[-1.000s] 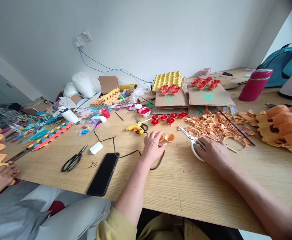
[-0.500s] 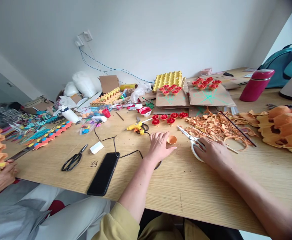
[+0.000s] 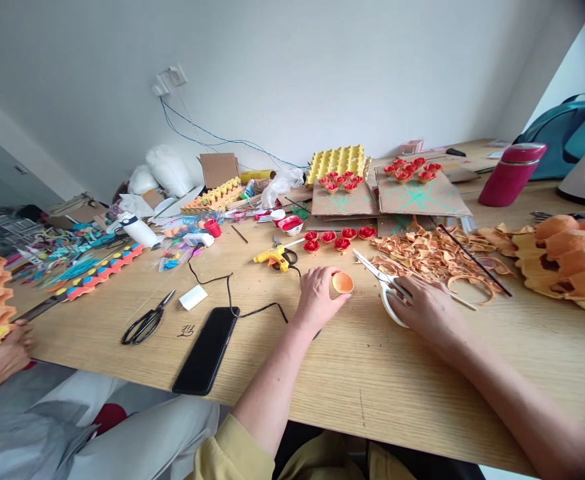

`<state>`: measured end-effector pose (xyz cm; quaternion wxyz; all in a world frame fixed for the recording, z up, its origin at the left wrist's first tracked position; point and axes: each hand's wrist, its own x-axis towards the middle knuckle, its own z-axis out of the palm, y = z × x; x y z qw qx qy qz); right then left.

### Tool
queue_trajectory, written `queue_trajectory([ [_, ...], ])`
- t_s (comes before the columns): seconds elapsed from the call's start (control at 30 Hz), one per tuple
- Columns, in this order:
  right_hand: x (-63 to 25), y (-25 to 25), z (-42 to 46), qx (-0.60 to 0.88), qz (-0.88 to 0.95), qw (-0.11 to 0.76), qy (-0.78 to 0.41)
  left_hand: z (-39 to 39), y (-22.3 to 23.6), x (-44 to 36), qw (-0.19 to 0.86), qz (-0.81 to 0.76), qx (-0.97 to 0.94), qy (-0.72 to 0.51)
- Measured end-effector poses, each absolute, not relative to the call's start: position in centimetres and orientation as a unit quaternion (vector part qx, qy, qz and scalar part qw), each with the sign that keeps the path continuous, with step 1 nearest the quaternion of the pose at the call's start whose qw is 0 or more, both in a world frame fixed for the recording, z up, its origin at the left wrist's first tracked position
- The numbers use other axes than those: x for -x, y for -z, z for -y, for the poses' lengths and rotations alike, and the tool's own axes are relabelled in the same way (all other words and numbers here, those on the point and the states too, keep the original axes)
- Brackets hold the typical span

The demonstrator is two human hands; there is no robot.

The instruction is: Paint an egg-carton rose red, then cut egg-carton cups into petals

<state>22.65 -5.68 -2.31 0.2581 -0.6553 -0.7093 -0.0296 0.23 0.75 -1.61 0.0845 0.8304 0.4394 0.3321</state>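
My left hand is closed round the side of a small orange egg-carton cup, its hollow facing up toward me. To the right, my right hand grips the white handles of a pair of scissors; the blades point away to the upper left, slightly apart, low over the table. Several red paper flowers sit beyond the cup. A yellow glue gun lies just past my left hand. Orange carton scraps are heaped beyond my right hand.
A black phone and black-handled scissors lie left of my arm. An orange egg carton and a magenta flask stand at the right. Cardboard sheets bear more flowers. At far left, a co-worker's hand holds a carton strip.
The fingers of my left hand have closed on the orange cup, which now tilts slightly toward me. My right hand and the scissors have barely shifted.
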Motion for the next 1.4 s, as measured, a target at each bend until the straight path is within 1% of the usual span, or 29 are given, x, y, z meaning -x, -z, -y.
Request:
queue_trajectory([
  [0.1, -22.4, 2.1, 5.9, 0.624, 0.728, 0.283, 0.015, -0.1, 1.4, -0.3, 0.167, -0.423, -0.798, -0.396],
  [0.2, -22.0, 1.9, 6.1, 0.597, 0.749, 0.288, -0.008, 0.5, 1.0, -0.4, 0.246, -0.415, -0.752, -0.449],
  [0.33, -21.7, 1.8, 6.4, 0.565, 0.776, 0.279, -0.029, 0.9, 0.4, -0.4, 0.276, -0.426, -0.722, -0.471],
  [0.47, -21.6, 1.6, 6.5, 0.552, 0.790, 0.266, -0.029, 1.1, 0.1, -0.2, 0.308, -0.431, -0.710, -0.463],
  [0.6, -21.5, 1.3, 6.6, 0.550, 0.794, 0.260, -0.020, 1.2, 0.4, -0.1, 0.349, -0.388, -0.726, -0.449],
  [0.97, -21.9, 1.4, 6.6, 0.545, 0.798, 0.255, 0.016, 1.7, 0.4, -0.2, 0.380, -0.316, -0.753, -0.435],
  [1.13, -21.9, 1.2, 6.7, 0.540, 0.801, 0.255, 0.038, 1.8, 0.3, -0.2, 0.362, -0.317, -0.761, -0.434],
  [1.4, -21.7, 0.7, 6.8, 0.527, 0.810, 0.257, 0.029, 1.8, 0.2, 0.0, 0.393, -0.313, -0.760, -0.413],
])
